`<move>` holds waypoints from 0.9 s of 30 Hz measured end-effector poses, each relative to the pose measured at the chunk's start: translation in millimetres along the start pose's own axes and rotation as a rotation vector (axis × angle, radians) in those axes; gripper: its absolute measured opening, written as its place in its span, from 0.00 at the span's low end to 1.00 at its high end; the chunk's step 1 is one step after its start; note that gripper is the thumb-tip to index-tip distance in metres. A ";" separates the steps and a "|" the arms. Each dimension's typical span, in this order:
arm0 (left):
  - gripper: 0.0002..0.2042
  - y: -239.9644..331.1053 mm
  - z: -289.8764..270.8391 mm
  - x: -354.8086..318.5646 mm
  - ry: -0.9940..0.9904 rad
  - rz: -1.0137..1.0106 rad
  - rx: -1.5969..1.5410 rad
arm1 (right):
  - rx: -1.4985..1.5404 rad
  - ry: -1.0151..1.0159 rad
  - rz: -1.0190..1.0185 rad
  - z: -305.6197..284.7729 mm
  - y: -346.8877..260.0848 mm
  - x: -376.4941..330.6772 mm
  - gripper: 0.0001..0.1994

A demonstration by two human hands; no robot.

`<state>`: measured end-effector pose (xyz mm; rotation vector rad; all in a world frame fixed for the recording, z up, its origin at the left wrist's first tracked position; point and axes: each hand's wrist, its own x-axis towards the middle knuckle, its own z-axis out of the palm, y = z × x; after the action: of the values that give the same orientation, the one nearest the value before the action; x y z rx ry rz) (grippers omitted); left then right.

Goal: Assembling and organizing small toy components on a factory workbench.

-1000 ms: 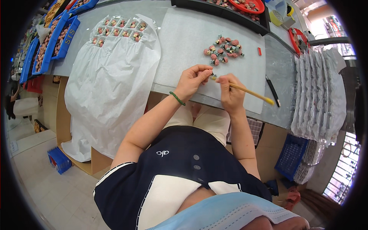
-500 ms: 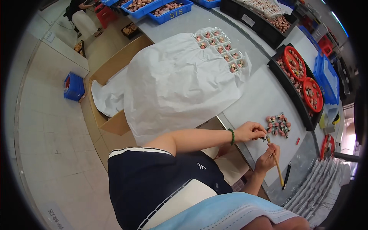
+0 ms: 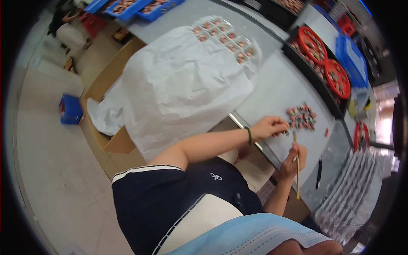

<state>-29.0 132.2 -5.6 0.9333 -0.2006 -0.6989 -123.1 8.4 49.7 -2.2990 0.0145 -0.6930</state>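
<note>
I'm looking at a small piece [image 3: 287,132] pinched at the fingertips of my left hand [image 3: 268,127], right at the near edge of a cluster of small pink and dark pieces [image 3: 301,116] lying on the grey tabletop [image 3: 276,89]. My right hand [image 3: 293,159] is closed around a thin wooden stick [image 3: 296,165], its upper tip right up against that pinched piece, though I cannot tell whether they touch. A green band [image 3: 248,135] sits on my left wrist. A black pen [image 3: 318,173] lies just right of the stick. Further left, a crumpled white sheet [image 3: 182,89] drapes over the tabletop edge, with rows of small pieces [image 3: 223,36] at its far end. Beyond the cluster, red round trays [image 3: 325,61] sit in a black tray.
</note>
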 end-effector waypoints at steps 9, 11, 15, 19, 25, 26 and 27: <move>0.11 -8.6 4.8 31.9 -0.033 -0.144 -0.211 | -0.585 -0.127 -0.032 -70.1 121.2 16.7 0.17; 0.11 -11.9 8.2 34.1 -0.048 -0.153 -0.218 | -0.585 -0.161 0.042 -78.3 128.3 19.4 0.18; 0.11 -16.0 14.4 35.4 -0.040 -0.132 -0.228 | -0.595 -0.051 0.009 -72.1 113.9 27.2 0.19; 0.11 -19.7 17.2 35.4 -0.059 -0.119 -0.191 | 0.056 0.002 0.102 -26.9 58.2 29.7 0.15; 0.16 -9.4 13.1 28.7 -0.186 -0.217 -0.465 | 0.235 -0.059 0.056 1.9 57.7 28.4 0.12; 0.16 -4.3 12.5 26.2 -0.182 -0.214 -0.463 | 0.348 -0.040 0.163 0.8 58.2 29.0 0.10; 0.17 3.3 13.1 22.9 -0.156 -0.222 -0.454 | 0.465 -0.042 0.251 -2.3 55.2 29.5 0.09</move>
<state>-15.8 110.3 1.8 0.4695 -0.0700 -0.9754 -88.8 -39.9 29.3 -1.8244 0.1093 -0.4603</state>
